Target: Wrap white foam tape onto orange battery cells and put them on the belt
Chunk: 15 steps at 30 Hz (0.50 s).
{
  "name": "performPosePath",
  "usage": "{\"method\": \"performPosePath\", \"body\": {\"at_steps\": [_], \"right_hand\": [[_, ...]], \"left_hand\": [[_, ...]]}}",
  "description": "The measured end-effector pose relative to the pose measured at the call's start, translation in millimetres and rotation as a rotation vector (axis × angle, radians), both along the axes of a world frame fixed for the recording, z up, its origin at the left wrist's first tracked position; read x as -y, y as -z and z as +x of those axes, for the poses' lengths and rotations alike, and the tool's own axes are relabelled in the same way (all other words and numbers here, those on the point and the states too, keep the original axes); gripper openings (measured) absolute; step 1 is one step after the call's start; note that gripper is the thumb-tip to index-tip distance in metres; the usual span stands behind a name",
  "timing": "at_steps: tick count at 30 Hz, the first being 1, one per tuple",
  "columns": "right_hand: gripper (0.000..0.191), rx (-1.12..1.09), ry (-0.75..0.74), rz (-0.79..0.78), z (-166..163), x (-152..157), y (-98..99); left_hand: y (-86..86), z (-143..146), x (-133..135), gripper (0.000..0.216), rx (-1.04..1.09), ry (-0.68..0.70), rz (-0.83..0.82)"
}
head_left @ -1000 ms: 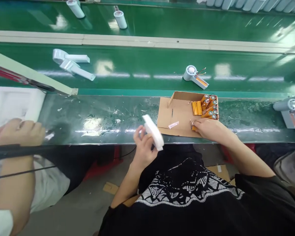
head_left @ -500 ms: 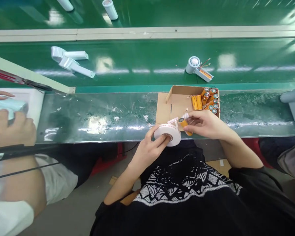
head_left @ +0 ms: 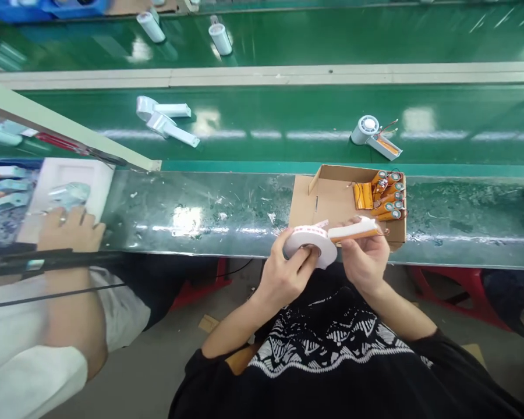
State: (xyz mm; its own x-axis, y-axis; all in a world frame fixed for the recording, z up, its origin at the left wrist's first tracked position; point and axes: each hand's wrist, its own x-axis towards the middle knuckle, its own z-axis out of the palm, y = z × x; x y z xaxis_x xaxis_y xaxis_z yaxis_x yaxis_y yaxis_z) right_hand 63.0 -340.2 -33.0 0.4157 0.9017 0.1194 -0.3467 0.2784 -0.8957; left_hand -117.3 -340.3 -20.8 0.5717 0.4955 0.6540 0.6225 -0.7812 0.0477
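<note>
My left hand (head_left: 288,265) grips a roll of white tape (head_left: 311,244), with fingers pushed into its core. A short tab with pink marks stands up at the roll's upper edge. In my right hand (head_left: 369,259) is an orange battery (head_left: 358,231), lying level, with a white strip along its upper side. Its left end is close beside the roll; whether they touch I cannot tell. Just behind my hands, an open cardboard box (head_left: 332,195) holds several orange batteries (head_left: 388,195) with thin wires, gathered at its right side.
On the green belt lie a fan body with wires (head_left: 375,137) and pale blue fan parts (head_left: 166,121). At left, a co-worker's hand (head_left: 72,227) rests by a white foam tray (head_left: 76,174). A pale metal bar (head_left: 82,139) slants over the bench's left side. Red stools stand below.
The battery in my right hand has turned from steeply tilted to level, and a white strip now shows along it. My whole view has shifted left and up.
</note>
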Motion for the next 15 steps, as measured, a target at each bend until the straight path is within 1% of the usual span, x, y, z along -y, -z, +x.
{"method": "performPosePath", "body": {"at_steps": [1, 3, 4, 5, 6, 7, 8, 9, 10, 11, 12, 13, 15], "right_hand": [[0.046, 0.023, 0.0, -0.003, 7, -6, -4.3], [0.041, 0.074, 0.047, 0.007, 34, -25, -13.6], [0.037, 0.092, 0.124, 0.047, 54, -36, -16.9], [0.032, 0.106, 0.221, 0.11, 74, -48, -18.5], [0.031, 0.113, 0.337, 0.196, 94, -58, -17.9], [0.039, 0.108, 0.472, 0.304, 112, -67, -15.3], [0.049, 0.128, 0.518, 0.349, 125, -72, -11.0], [0.061, 0.177, 0.522, 0.329, 134, -72, -5.7], [0.071, 0.24, 0.501, 0.265, 138, -68, -0.3], [0.078, 0.319, 0.465, 0.179, 137, -61, 4.5], [0.079, 0.404, 0.426, 0.079, 132, -51, 8.1], [0.076, 0.481, 0.4, -0.01, 124, -40, 10.4], [0.061, 0.586, 0.368, -0.124, 109, -21, 12.3]], "left_hand": [[2.7, 1, 0, 0.015, 0.012, 0.025, -0.013], [11.0, -3, -3, 0.019, 0.017, 0.092, -0.04], [17.0, -10, -5, 0.023, 0.013, 0.107, -0.056], [24.2, -20, -7, 0.027, 0.011, 0.093, -0.076], [32.5, -34, -10, 0.03, 0.013, 0.038, -0.107], [41.7, -51, -13, 0.03, 0.019, -0.053, -0.158], [51.2, -70, -16, 0.03, 0.026, -0.166, -0.236], [60.8, -90, -18, 0.031, 0.033, -0.274, -0.33], [69.8, -110, -21, 0.036, 0.043, -0.356, -0.428], [77.9, -128, -24, 0.042, 0.058, -0.405, -0.513], [84.6, -144, -29, 0.045, 0.083, -0.429, -0.569], [89.5, -158, -38, 0.043, 0.122, -0.44, -0.587], [92.8, -176, -68, 0.032, 0.208, -0.482, -0.54]]}}
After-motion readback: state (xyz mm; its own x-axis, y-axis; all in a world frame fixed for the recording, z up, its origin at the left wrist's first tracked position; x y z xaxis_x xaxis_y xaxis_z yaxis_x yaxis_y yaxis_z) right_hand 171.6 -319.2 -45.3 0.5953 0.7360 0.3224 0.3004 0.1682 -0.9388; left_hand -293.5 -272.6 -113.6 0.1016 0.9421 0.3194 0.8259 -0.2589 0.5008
